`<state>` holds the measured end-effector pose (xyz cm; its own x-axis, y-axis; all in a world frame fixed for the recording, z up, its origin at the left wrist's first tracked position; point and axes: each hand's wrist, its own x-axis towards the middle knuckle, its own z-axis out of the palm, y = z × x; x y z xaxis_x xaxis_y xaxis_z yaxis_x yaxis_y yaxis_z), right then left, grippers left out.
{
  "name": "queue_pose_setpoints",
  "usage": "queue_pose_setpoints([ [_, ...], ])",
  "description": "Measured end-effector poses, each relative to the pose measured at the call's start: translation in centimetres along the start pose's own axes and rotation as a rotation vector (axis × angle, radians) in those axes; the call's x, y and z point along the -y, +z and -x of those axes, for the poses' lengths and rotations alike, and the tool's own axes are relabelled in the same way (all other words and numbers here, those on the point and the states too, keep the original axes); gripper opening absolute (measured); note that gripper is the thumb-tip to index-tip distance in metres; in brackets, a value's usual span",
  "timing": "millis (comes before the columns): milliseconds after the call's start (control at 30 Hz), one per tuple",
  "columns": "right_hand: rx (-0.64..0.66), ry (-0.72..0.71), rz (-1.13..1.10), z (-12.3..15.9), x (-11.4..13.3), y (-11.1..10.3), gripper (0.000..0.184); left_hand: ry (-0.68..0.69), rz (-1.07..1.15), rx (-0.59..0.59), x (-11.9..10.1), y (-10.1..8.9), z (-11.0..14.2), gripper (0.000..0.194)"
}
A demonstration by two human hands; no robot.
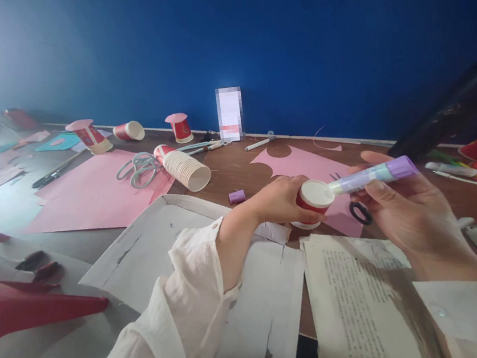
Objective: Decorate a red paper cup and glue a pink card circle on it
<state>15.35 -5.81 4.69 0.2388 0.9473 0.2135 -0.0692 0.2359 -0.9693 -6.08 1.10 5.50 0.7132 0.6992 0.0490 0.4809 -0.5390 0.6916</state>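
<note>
My left hand [281, 200] wraps around a red paper cup [316, 194] that stands upside down, its white base facing up. In my right hand [401, 215] is a purple glue stick [367, 177], held nearly level with its white tip at the edge of the cup's base. Behind both hands lies a pink paper sheet [301, 163] with round pieces cut out of it. The black handle of some scissors [359, 213] shows beneath my right hand. A loose purple cap [236, 196] rests left of my left hand.
A stack of paper cups [188, 170] lies beside grey cord loops [138, 170] on pink paper [90, 199]. Red cups with pink tops [180, 128] stand near the blue wall [222, 37]. A printed booklet [355, 298] is in front, and a phone [230, 114] leans at the back.
</note>
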Motion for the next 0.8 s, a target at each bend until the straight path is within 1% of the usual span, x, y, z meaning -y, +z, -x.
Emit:
queue_pose_setpoints([
  [167,0.007,0.032,0.022,0.14,0.14,-0.24,0.052,-0.004,-0.006,0.001,0.03,0.11,-0.10,0.066],
  [333,-0.019,0.023,0.015,0.11,0.37,-0.05,0.042,-0.049,-0.016,0.001,0.10,0.15,-0.15,0.070],
  [467,-0.042,-0.027,-0.057,0.20,0.68,0.35,0.041,-0.003,-0.011,-0.007,0.06,0.17,-0.20,0.071],
  [567,0.006,-0.023,-0.056,0.38,0.66,0.56,0.037,0.029,-0.023,-0.044,0.12,0.37,-0.34,0.070],
  [633,0.070,-0.044,-0.028,0.47,0.51,0.59,0.032,0.028,-0.052,-0.080,0.21,0.57,-0.46,0.070],
  [700,0.105,-0.076,0.024,0.52,0.35,0.52,0.029,0.029,-0.091,-0.102,0.27,0.77,-0.57,0.070],
  [800,0.069,-0.090,0.131,0.49,0.26,0.42,0.030,0.029,-0.127,-0.106,0.22,0.96,-0.65,0.070],
])
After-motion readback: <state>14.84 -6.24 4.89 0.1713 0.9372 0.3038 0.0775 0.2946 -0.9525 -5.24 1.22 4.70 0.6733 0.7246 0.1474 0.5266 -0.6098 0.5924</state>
